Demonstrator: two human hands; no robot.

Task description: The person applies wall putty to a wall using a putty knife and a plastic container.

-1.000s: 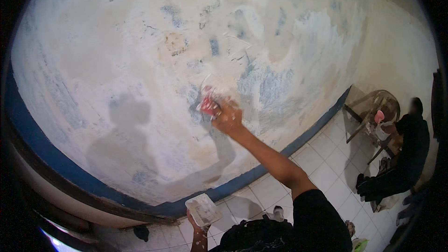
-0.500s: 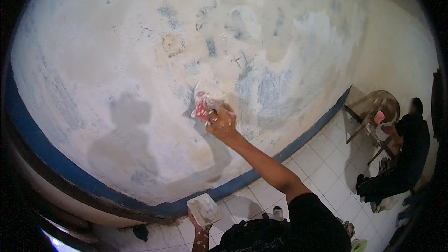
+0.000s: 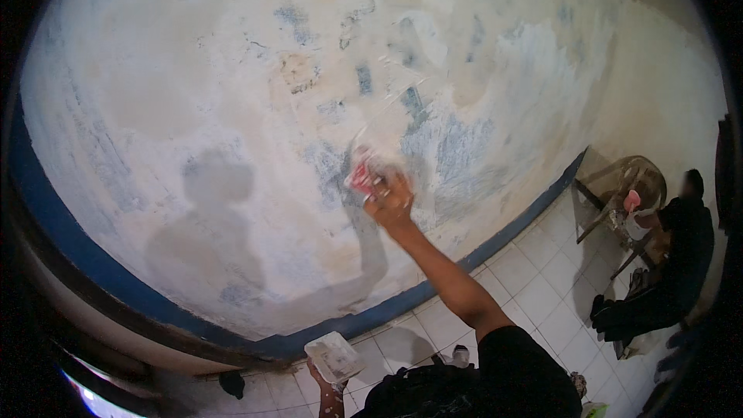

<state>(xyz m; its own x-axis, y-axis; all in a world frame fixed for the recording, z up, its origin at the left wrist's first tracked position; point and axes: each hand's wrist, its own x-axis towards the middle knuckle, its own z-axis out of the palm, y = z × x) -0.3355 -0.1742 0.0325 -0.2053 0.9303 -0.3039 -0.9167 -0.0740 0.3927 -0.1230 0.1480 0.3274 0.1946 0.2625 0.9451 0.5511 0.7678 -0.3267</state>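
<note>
Red scraper (image 3: 360,179) gripped in closed right hand (image 3: 393,197), mid-wall (image 3: 162,101), above blue lower border (image 3: 77,251) | white tub (image 3: 340,340) held by left hand (image 3: 330,388), grip partly hidden | wall largely coated pale; blue-grey patches (image 3: 464,151) left uncovered.

Spreader (image 3: 361,179) at the wall (image 3: 193,93) ahead, tub (image 3: 334,358) below, co-worker (image 3: 685,251) far right

Right hand (image 3: 395,200) and red tool (image 3: 361,178) slightly farther right across the wall (image 3: 174,101) than just before.
</note>
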